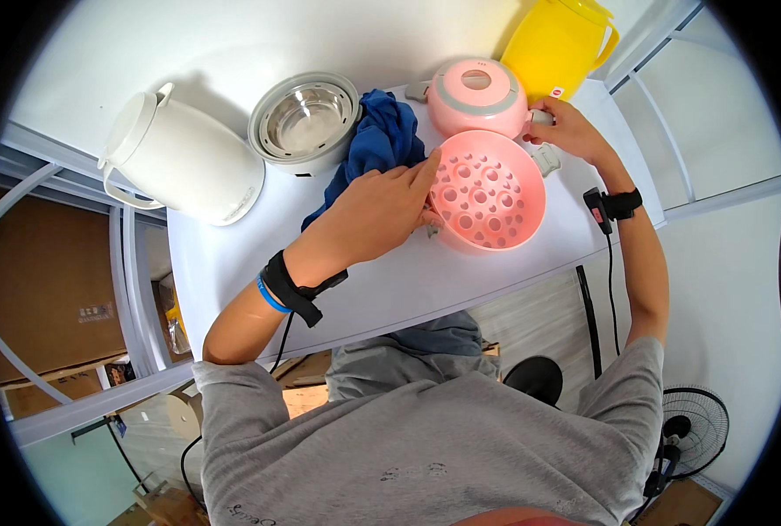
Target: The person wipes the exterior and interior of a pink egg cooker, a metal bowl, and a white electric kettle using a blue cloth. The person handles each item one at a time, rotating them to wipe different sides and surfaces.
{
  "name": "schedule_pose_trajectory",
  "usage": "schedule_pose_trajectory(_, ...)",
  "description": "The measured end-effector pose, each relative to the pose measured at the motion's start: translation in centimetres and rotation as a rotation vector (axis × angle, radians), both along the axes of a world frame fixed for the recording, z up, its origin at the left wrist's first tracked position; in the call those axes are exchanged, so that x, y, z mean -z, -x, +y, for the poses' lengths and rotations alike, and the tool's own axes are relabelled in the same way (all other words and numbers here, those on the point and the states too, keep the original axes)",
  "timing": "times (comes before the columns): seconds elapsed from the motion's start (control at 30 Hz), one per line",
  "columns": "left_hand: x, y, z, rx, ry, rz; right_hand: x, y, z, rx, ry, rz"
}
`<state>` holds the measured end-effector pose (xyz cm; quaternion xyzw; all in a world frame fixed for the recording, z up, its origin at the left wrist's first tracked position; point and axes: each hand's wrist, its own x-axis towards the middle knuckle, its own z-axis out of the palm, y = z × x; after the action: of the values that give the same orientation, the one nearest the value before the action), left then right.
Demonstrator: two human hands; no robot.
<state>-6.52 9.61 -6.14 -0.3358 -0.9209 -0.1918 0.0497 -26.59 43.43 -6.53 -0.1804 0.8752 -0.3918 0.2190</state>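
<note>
My left hand (380, 210) grips the left rim of a pink perforated steamer basket (479, 197), with thumb and fingers at its wall. The basket tilts its open top towards me, and round holes dot its bottom. Just behind it sits a pink lidded pot (476, 98) with a grey ring and a small window in the lid. At the pot's right side, the fingers of my right hand (565, 128) close around a grey side handle (542, 117). A grey clip-like part (547, 160) shows below that hand, beside the basket.
A crumpled blue cloth (380, 138) lies left of the basket. Beyond it are a round cooker base with a steel bowl (308, 118) and a white jug (187, 158). A yellow jug (555, 49) stands at the back right. The white table (390, 296) ends before my lap.
</note>
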Motion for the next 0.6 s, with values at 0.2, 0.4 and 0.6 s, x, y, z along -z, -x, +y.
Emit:
schedule_pose_trajectory(0.2, 0.4, 0.1, 0.1, -0.002, -0.055, 0.041, -2.6, -1.2, -0.3, 0.047, 0.369, 0.101)
schedule_pose_trajectory(0.4, 0.4, 0.8, 0.5, -0.126, -0.056, -0.086, -4.4, -2.7, -1.3, 0.066, 0.420, 0.255)
schedule_pose_trajectory(0.6, 0.9, 1.5, 0.9, -0.180, -0.014, -0.047, -5.7, -4.1, -0.9, 0.090, 0.679, 0.352)
